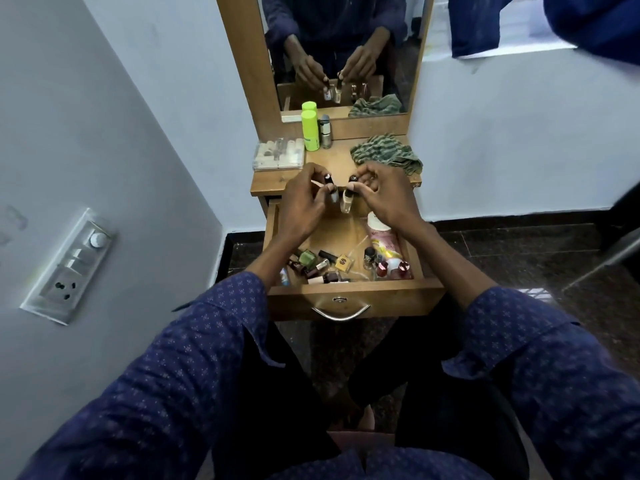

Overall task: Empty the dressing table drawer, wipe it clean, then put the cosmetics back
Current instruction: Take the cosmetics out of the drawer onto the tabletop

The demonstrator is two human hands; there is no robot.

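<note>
The wooden drawer of the dressing table stands pulled out, with several nail polish bottles and a pink tube lying in it. Above the drawer's back part, my left hand pinches a small dark-capped bottle by its cap. Beside it, my right hand pinches a clear bottle with a black cap. Both bottles hang upright, close together, just in front of the tabletop's edge.
On the tabletop lie a green striped cloth, a clear cosmetics box, a lime green bottle and a grey bottle. A mirror rises behind. A switch panel is on the left wall.
</note>
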